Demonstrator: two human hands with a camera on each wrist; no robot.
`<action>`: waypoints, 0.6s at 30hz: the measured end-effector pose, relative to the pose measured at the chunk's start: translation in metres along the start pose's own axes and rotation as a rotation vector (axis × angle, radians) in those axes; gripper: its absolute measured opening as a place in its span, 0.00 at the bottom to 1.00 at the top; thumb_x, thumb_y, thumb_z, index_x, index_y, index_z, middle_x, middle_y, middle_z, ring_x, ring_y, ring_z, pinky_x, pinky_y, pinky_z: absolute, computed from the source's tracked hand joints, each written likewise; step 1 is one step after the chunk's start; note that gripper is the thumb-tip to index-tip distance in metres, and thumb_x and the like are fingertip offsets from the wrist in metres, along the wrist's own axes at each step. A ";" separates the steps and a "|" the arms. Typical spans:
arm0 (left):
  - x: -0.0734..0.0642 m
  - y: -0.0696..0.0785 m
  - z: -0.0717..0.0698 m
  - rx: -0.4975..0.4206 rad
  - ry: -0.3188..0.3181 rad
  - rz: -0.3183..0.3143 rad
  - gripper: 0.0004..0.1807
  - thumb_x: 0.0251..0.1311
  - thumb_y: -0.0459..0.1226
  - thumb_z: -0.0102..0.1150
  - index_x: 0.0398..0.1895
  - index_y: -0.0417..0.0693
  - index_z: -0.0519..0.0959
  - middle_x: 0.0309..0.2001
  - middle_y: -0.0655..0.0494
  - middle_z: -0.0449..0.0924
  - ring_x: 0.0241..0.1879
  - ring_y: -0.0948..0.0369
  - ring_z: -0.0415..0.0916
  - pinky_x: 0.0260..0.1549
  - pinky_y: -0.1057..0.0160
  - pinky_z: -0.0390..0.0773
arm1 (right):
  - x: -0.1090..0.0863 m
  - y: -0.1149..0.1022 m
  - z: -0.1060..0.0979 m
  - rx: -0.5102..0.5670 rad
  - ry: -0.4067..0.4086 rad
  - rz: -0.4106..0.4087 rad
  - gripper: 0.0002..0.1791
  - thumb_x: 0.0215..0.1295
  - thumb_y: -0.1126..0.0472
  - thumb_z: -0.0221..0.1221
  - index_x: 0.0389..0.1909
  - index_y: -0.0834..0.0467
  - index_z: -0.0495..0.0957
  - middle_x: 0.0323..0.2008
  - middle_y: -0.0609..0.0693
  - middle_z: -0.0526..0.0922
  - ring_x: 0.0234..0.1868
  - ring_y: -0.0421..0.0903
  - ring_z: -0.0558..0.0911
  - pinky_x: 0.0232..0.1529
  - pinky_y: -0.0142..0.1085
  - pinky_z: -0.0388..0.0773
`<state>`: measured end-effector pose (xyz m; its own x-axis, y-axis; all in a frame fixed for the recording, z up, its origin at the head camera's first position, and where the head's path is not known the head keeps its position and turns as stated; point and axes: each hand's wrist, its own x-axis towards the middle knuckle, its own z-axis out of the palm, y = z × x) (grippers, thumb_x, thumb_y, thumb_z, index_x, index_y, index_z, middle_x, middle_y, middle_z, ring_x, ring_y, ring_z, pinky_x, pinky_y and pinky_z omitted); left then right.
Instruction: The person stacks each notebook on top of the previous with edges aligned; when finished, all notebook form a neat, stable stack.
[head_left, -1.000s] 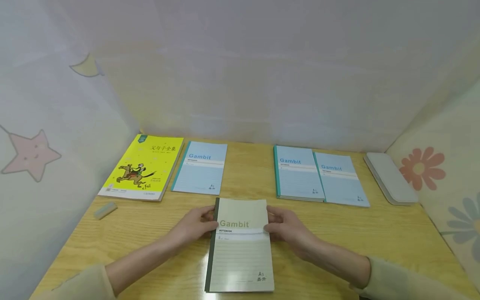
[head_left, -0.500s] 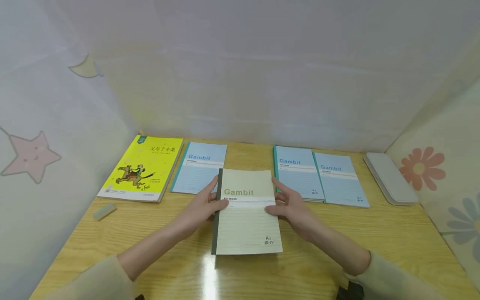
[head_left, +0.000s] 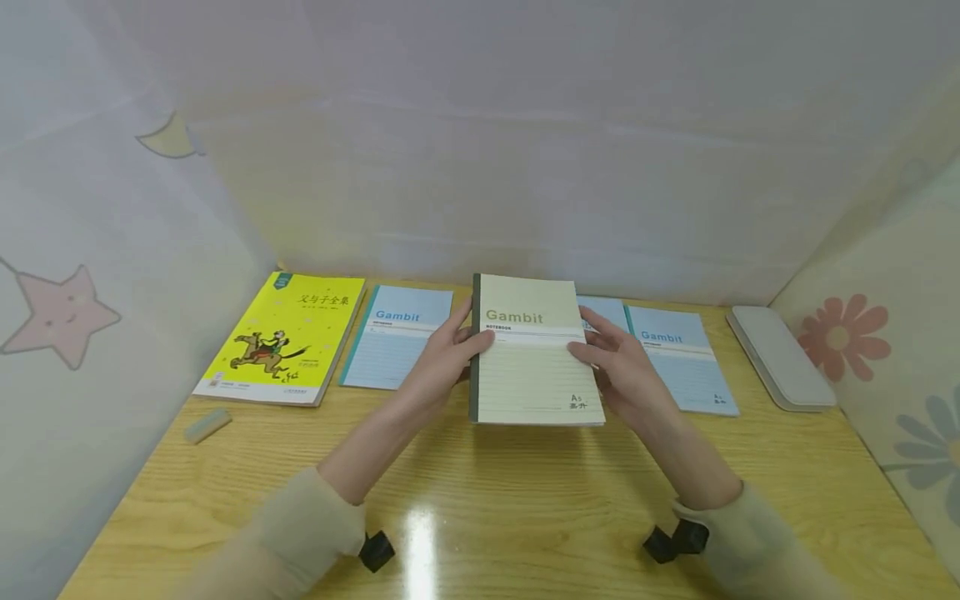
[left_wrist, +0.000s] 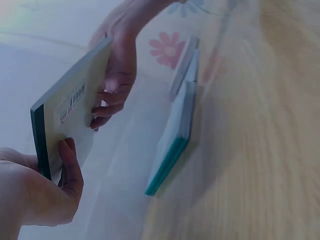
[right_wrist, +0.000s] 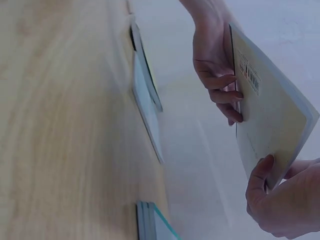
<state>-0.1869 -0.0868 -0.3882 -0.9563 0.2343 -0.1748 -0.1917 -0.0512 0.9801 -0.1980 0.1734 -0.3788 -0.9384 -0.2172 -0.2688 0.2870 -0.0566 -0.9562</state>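
A cream "Gambit" notebook [head_left: 534,360] with a dark green spine is lifted off the wooden table [head_left: 480,500]. My left hand [head_left: 448,354] grips its spine edge, thumb on the cover and fingers curled underneath. My right hand [head_left: 613,354] grips the opposite edge the same way. The notebook hangs in front of the left blue notebook [head_left: 600,310] of the right-hand pair and hides most of it. From below, the left wrist view shows the cream notebook [left_wrist: 70,110] with its barcode, and the right wrist view shows the same notebook [right_wrist: 270,125] between both hands.
A yellow picture book [head_left: 281,337] and a blue notebook [head_left: 397,337] lie at the back left. Another blue notebook [head_left: 678,358] and a grey case [head_left: 780,357] lie at the back right. A small eraser [head_left: 207,424] sits near the left wall. Curtain walls enclose three sides.
Both hands have lifted the cream notebook from the near middle of the table and carried it away from me and to the right, over the right-hand blue notebooks.
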 end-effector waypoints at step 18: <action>0.067 -0.008 0.062 -0.174 0.008 0.001 0.34 0.75 0.39 0.54 0.82 0.59 0.57 0.65 0.51 0.78 0.52 0.59 0.79 0.62 0.54 0.78 | 0.024 -0.009 -0.070 0.146 0.143 -0.032 0.36 0.77 0.55 0.57 0.82 0.46 0.55 0.75 0.48 0.66 0.65 0.38 0.74 0.52 0.25 0.82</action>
<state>-0.2363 -0.0107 -0.4018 -0.9582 0.2263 -0.1748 -0.2249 -0.2186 0.9495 -0.2367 0.2366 -0.3848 -0.9622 -0.0728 -0.2623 0.2718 -0.2040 -0.9405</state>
